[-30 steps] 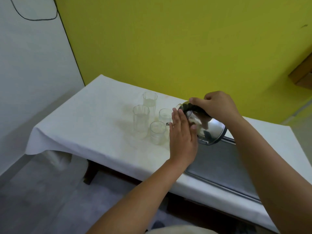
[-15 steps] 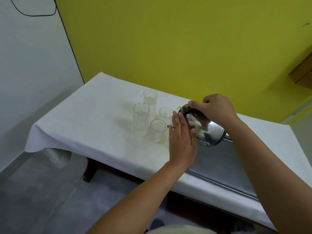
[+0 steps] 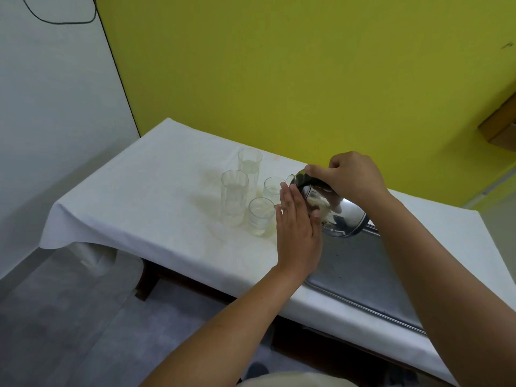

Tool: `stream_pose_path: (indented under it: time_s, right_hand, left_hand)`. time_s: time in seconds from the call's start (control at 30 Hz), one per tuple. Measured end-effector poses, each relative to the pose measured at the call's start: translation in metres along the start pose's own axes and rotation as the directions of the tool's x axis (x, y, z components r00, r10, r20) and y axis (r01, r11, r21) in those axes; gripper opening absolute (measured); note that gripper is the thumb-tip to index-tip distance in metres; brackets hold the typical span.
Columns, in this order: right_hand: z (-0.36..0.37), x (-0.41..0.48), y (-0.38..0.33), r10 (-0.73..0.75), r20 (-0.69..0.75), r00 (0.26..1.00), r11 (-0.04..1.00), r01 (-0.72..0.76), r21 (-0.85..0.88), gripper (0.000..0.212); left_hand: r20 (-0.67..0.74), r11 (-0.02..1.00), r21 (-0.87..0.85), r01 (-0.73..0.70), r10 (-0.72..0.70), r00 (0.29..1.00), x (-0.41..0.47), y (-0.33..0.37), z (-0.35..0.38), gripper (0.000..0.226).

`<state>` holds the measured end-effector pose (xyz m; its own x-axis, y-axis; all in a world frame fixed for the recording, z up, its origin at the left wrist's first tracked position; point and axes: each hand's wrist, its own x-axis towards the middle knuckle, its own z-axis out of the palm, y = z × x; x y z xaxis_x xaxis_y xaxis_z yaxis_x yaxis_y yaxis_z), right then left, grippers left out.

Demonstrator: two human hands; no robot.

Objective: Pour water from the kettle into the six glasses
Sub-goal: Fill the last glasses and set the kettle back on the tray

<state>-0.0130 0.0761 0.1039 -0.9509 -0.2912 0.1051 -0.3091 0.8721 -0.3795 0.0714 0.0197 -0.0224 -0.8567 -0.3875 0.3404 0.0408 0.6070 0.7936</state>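
Observation:
A shiny steel kettle (image 3: pixel 333 212) is tipped to the left, its spout over a short glass (image 3: pixel 273 187). My right hand (image 3: pixel 350 175) grips the kettle's dark handle from above. My left hand (image 3: pixel 297 224) lies flat against the kettle's near side, fingers straight, steadying it. Another short glass (image 3: pixel 261 220) stands just left of my left hand. Two tall glasses (image 3: pixel 234 201) (image 3: pixel 249 163) stand further left and behind, with water in them. Anything behind my left hand is hidden.
A steel tray (image 3: pixel 368 277) lies on the white tablecloth (image 3: pixel 145 196) under and right of the kettle. The cloth shows a damp stain around the glasses. A yellow wall runs behind the table; a wooden edge (image 3: pixel 499 127) juts in at the right.
The hands and kettle have held nearly the same pose over the glasses. The view has shifted slightly; the kettle stays tipped toward the short glass.

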Motion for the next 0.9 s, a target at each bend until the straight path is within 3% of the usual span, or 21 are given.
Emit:
stream_pose_path:
  time_s: [0.47, 0.9]
  right_hand:
    - [-0.002, -0.008, 0.027, 0.154, -0.015, 0.988, 0.954, -0.145, 0.264, 0.056]
    - [-0.009, -0.016, 0.050, 0.280, 0.082, 0.956, 0.725, -0.267, 0.635, 0.059]
  left_hand:
    - [0.046, 0.993, 0.033, -0.111, 0.110, 0.993, 0.009, 0.004, -0.003, 0.057]
    - [0.084, 0.961, 0.113, -0.254, 0.245, 0.966, 0.025, 0.019, -0.007, 0.060]
